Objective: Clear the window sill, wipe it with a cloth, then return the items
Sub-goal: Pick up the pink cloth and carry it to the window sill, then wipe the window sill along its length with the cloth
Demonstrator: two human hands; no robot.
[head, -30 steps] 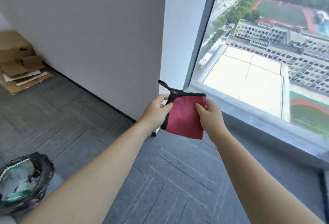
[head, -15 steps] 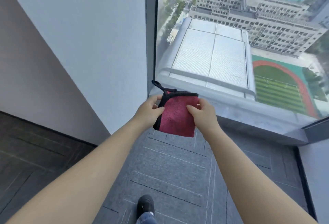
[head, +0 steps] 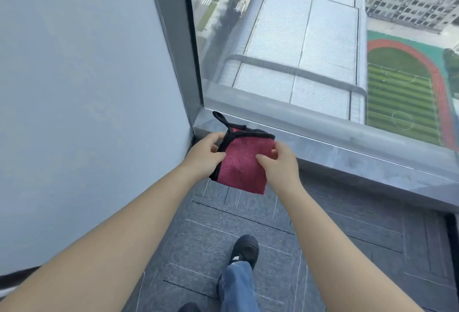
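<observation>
A folded red cloth (head: 242, 166) is held in both hands in front of the left end of the window sill (head: 347, 152).

The cloth, edged in black with a black hanging loop at its upper left corner, is held in the air above the grey carpet floor (head: 248, 217), its top edge overlapping the sill's near edge in the view. Its left edge is pinched by the left hand (head: 205, 154), thumb in front and fingers behind; its right edge is pinched by the grip of the right hand (head: 278, 162) between thumb and fingers. The sill's surface is seen bare from its left corner, where it meets the white wall (head: 87, 88) and the dark window frame (head: 183, 46). A dark shoe (head: 244, 249) and a blue trouser leg are seen on the floor below.
</observation>
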